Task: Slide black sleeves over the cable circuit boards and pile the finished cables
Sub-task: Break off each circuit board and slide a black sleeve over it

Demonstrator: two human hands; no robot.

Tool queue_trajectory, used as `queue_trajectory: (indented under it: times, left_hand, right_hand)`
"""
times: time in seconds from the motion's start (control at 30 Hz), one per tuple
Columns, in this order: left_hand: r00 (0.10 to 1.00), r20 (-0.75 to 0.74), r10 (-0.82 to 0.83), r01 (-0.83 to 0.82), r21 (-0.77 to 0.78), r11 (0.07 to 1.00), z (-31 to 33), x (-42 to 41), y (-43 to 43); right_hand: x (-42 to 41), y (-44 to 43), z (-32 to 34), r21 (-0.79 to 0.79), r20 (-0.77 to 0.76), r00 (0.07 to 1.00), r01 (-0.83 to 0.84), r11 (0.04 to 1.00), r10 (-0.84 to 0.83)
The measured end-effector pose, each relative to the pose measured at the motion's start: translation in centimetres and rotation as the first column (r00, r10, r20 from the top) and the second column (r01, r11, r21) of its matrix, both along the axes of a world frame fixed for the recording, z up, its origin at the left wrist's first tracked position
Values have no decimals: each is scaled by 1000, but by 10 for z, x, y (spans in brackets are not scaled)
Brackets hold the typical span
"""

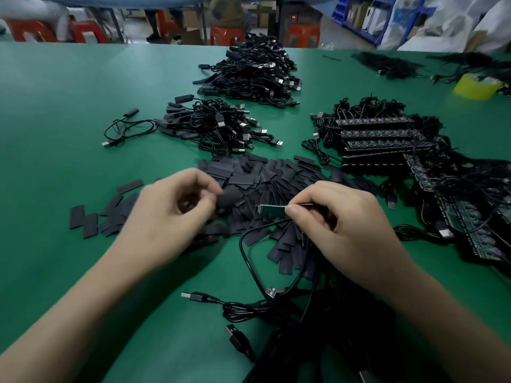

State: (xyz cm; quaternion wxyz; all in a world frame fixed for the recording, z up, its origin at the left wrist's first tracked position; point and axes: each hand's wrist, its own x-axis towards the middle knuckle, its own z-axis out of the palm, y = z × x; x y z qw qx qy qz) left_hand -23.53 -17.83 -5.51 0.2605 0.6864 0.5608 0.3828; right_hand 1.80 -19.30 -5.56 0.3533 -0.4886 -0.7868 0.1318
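Green surface: wide bare room left of the sleeve heap, out to the far edge. Finished cable piles behind the heap, bare-board stack to its right. Left hand over the heap's left part, pinching one black sleeve. Right hand at the heap's near edge, pinching a circuit board. Its free end points at the sleeve, not touching.

Flat black sleeves lay heaped. A bare green circuit board sat level just above the heap's near side; finished cables were piled beyond the heap.
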Motion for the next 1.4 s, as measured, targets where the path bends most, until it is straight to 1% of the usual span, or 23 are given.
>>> queue_trajectory:
  times: [0.03, 0.07, 0.13, 0.17, 0.23, 0.33, 0.5, 0.63, 0.7, 0.77, 0.87, 0.93, 1.0, 1.1, 1.2, 1.4]
  left_hand:
    - [982, 175, -72, 85, -68, 994, 1, 6, -4]
    - [950, 287, -119, 154, -101, 983, 1, 13, -8]
    - [907, 393, -153, 223, -138, 965, -1, 24, -14]
    - [892, 426, -155, 239, -151, 959, -3, 29, -15]
    - [866, 478, -147, 265, -189, 946, -6, 35, -15]
    - [840, 529, -121, 284, -239, 929, -8, 37, -16]
    - [819, 568, -81, 270, -256, 928, -10, 33, -14]
    - [815, 562, -141, 332, -255, 908, -12, 31, -14]
    - [829, 536, -161, 332, -241, 912, -13, 31, -14]
    - [879, 444, -176, 285, -194, 939, -14, 33, -15]
    - [960, 199, -195, 200, -5, 980, -15, 35, -18]
    - [976, 110, -187, 178, 91, 980, -15, 35, -19]
    - [982, 104, -161, 146, 132, 980, -16, 34, -16]
    - [983, 145, -114, 92, 150, 984, -17, 29, -12]
    - [985, 139, -104, 76, 188, 979, -17, 26, -11]
    - [993, 46, -108, 89, 311, 946, -19, 24, -10]
  right_hand:
    - [-2, -1, 0, -14, -43, 999, 2, 1000, -2]
    - [-4, -2, 0, -39, -110, 994, -1, 999, -4]
    - [-7, -3, 1, -104, -270, 963, -18, 994, -11]
    - [-8, -3, 1, -130, -328, 944, -26, 991, -18]
    - [-9, -3, 0, -150, -367, 930, -31, 988, -27]
    - [-12, -3, -2, -141, -337, 941, -28, 990, -21]
    - [-12, -3, -5, -85, -296, 955, 1, 996, -26]
    - [-11, -2, -7, -71, -256, 967, -12, 997, -6]
    - [-11, -1, -8, -60, -226, 974, -8, 998, -6]
    - [-10, -2, -10, -67, -215, 977, -6, 998, -8]
    - [-10, -2, -11, -59, -197, 980, -4, 998, -7]
    - [-11, -3, -11, -45, -177, 984, -5, 999, -3]
    - [-12, -4, -8, -50, -179, 984, -17, 999, 7]
    - [-9, -5, -2, -49, -269, 963, -41, 998, 27]
    - [-4, -5, 1, -63, -324, 946, -49, 997, 25]
    - [0, -4, 0, -245, -327, 940, -184, 952, 97]
